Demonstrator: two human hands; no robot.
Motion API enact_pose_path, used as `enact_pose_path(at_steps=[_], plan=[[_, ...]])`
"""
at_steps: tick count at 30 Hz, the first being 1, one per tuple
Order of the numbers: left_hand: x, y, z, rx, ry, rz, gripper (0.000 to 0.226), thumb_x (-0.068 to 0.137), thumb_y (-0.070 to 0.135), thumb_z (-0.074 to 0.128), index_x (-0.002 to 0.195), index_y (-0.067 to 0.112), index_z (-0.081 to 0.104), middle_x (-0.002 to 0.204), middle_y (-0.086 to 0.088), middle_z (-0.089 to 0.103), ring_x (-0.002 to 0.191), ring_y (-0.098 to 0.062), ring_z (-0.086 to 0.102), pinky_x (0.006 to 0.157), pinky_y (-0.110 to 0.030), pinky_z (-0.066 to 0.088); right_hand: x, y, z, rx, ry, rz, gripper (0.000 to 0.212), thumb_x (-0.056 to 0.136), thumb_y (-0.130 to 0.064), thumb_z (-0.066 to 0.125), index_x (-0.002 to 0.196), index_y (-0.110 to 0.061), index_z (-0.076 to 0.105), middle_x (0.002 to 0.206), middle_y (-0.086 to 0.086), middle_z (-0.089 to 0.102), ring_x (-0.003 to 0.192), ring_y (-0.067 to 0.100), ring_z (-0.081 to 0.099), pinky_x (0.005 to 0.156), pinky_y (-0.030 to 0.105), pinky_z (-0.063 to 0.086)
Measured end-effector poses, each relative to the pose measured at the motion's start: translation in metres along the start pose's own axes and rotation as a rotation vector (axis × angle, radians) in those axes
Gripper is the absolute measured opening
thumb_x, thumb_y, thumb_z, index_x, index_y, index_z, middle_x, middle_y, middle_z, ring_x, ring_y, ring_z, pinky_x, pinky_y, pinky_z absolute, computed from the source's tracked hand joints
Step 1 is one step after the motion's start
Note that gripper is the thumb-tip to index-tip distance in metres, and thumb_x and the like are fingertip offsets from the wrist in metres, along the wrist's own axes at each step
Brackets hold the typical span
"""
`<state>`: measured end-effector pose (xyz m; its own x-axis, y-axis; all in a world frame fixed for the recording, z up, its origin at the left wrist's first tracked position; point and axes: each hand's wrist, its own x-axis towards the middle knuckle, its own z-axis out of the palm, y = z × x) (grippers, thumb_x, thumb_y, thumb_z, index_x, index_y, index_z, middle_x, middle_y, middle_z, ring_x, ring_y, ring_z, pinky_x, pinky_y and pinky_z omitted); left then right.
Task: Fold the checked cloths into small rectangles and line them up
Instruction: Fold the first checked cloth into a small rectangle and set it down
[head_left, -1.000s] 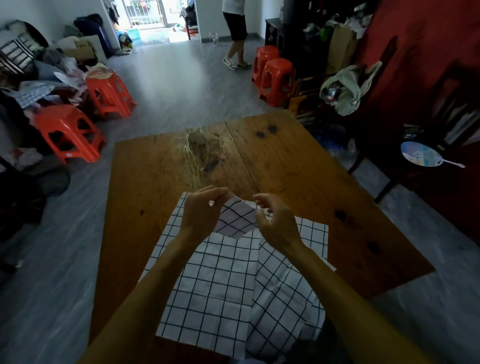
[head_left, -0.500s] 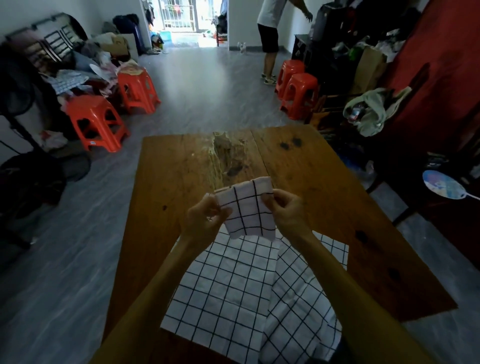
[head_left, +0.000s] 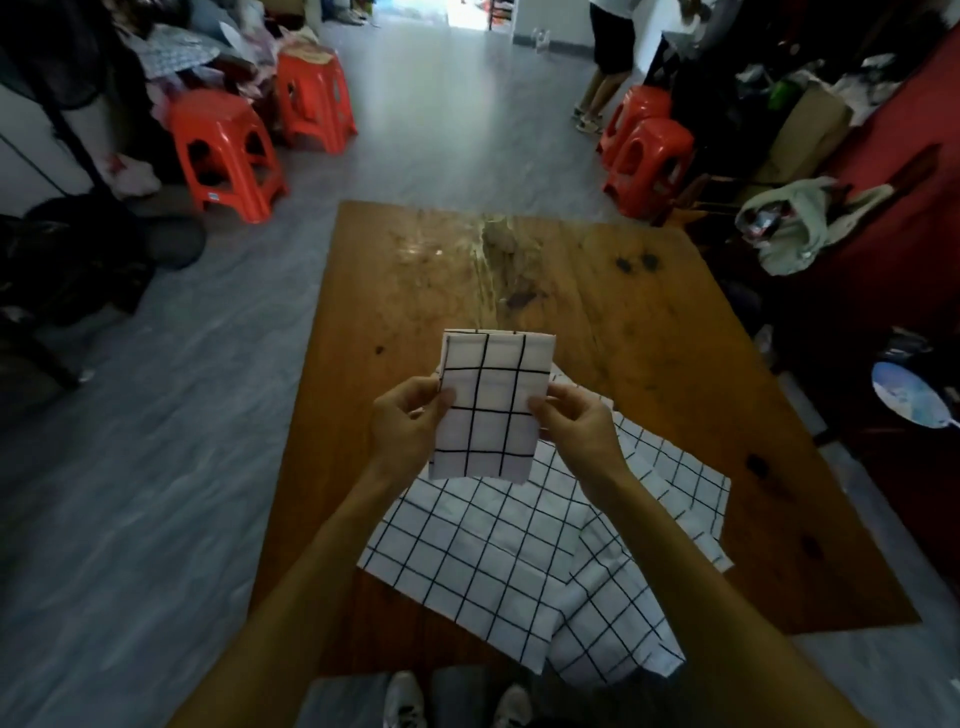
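A small folded checked cloth (head_left: 491, 402), white with black lines, is held up flat above the wooden table (head_left: 649, 332). My left hand (head_left: 408, 426) pinches its left edge and my right hand (head_left: 574, 423) pinches its right edge. Beneath them, unfolded checked cloths (head_left: 498, 551) lie spread and overlapping on the near half of the table, one (head_left: 623, 613) hanging over the front edge.
The table's far half is bare, worn wood with dark stains (head_left: 634, 265). Orange plastic stools (head_left: 223, 150) stand at the left and others (head_left: 649, 161) at the right. A person (head_left: 608, 57) stands at the back right. Clutter and a bag (head_left: 795, 223) crowd the right side.
The small cloth went from loosely bunched between my hands to a neat folded rectangle, lifted higher and held flat. The camera view tilted further down.
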<state>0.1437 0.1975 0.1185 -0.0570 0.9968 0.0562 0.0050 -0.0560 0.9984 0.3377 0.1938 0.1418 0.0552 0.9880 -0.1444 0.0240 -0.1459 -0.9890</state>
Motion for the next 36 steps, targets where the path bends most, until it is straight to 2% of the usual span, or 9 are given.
enact_pose_path(at_steps=[7, 12, 18, 21, 23, 26, 31, 34, 36], plan=[[-0.035, 0.011, -0.022, 0.001, 0.151, -0.084, 0.009, 0.087, 0.025, 0.061, 0.094, 0.020, 0.063, 0.098, -0.006, 0.068, 0.091, -0.021, 0.067, 0.076, -0.036, 0.057, -0.005, 0.003, 0.022, 0.028, -0.168, -0.005, 0.026, 0.089, -0.015, 0.064, 0.115, -0.012, 0.061, 0.107, 0.007, 0.070, 0.095, 0.019, 0.069, 0.075, 0.033, 0.059], [-0.075, 0.021, -0.031, 0.023, 0.397, -0.166, 0.005, 0.089, 0.022, 0.061, 0.093, 0.021, 0.063, 0.095, 0.001, 0.068, 0.083, -0.009, 0.068, 0.063, -0.021, 0.056, -0.017, 0.015, 0.047, 0.045, -0.353, 0.005, 0.023, 0.087, -0.013, 0.067, 0.106, -0.024, 0.061, 0.109, 0.006, 0.068, 0.098, 0.019, 0.068, 0.080, 0.037, 0.058], [-0.132, 0.028, -0.066, 0.192, 0.558, -0.186, 0.013, 0.088, 0.026, 0.064, 0.100, 0.021, 0.064, 0.099, 0.000, 0.068, 0.088, -0.011, 0.067, 0.068, -0.022, 0.056, -0.049, 0.031, 0.092, 0.130, -0.526, 0.040, 0.030, 0.088, -0.010, 0.065, 0.117, -0.011, 0.060, 0.112, 0.008, 0.066, 0.100, 0.020, 0.067, 0.081, 0.037, 0.058], [-0.153, 0.032, -0.088, 0.224, 0.593, -0.217, 0.023, 0.088, 0.026, 0.064, 0.110, 0.020, 0.061, 0.105, 0.000, 0.066, 0.093, -0.013, 0.066, 0.070, -0.025, 0.056, -0.065, 0.028, 0.115, 0.125, -0.596, 0.037, 0.027, 0.087, -0.011, 0.066, 0.113, -0.017, 0.062, 0.111, 0.006, 0.066, 0.100, 0.021, 0.066, 0.082, 0.040, 0.057], [-0.163, 0.034, -0.103, 0.225, 0.637, -0.210, 0.023, 0.087, 0.024, 0.064, 0.110, 0.022, 0.061, 0.106, 0.000, 0.065, 0.094, -0.014, 0.066, 0.074, -0.030, 0.057, -0.074, 0.022, 0.131, 0.102, -0.637, 0.025, 0.024, 0.087, -0.012, 0.066, 0.109, -0.021, 0.062, 0.107, 0.002, 0.067, 0.097, 0.017, 0.067, 0.078, 0.035, 0.058], [-0.175, 0.030, -0.130, 0.187, 0.696, -0.210, 0.021, 0.087, 0.024, 0.065, 0.108, 0.022, 0.062, 0.103, 0.002, 0.067, 0.094, -0.013, 0.066, 0.077, -0.032, 0.058, -0.085, 0.015, 0.157, 0.065, -0.687, -0.001, 0.023, 0.088, -0.011, 0.064, 0.108, -0.022, 0.062, 0.105, 0.000, 0.068, 0.093, 0.012, 0.068, 0.072, 0.027, 0.057], [-0.193, 0.014, -0.194, 0.163, 0.750, -0.189, 0.022, 0.085, 0.024, 0.067, 0.107, 0.022, 0.064, 0.100, 0.005, 0.068, 0.091, -0.009, 0.066, 0.074, -0.026, 0.056, -0.103, 0.017, 0.221, -0.017, -0.725, -0.022, 0.025, 0.089, -0.008, 0.062, 0.113, -0.015, 0.062, 0.106, 0.002, 0.069, 0.095, 0.017, 0.069, 0.076, 0.035, 0.059], [-0.203, 0.007, -0.246, 0.116, 0.787, -0.180, 0.021, 0.085, 0.021, 0.068, 0.106, 0.019, 0.065, 0.099, 0.003, 0.069, 0.088, -0.008, 0.067, 0.065, -0.016, 0.054, -0.119, 0.020, 0.276, -0.054, -0.716, -0.044, 0.024, 0.089, -0.008, 0.062, 0.110, -0.020, 0.063, 0.105, 0.000, 0.069, 0.095, 0.014, 0.068, 0.078, 0.033, 0.058], [-0.210, 0.007, -0.285, 0.088, 0.808, -0.173, 0.020, 0.085, 0.019, 0.069, 0.104, 0.018, 0.066, 0.099, 0.001, 0.069, 0.088, -0.010, 0.067, 0.068, -0.019, 0.055, -0.131, 0.022, 0.316, -0.058, -0.711, -0.057, 0.024, 0.089, -0.007, 0.062, 0.110, -0.019, 0.064, 0.105, 0.000, 0.070, 0.096, 0.013, 0.068, 0.078, 0.031, 0.058]])
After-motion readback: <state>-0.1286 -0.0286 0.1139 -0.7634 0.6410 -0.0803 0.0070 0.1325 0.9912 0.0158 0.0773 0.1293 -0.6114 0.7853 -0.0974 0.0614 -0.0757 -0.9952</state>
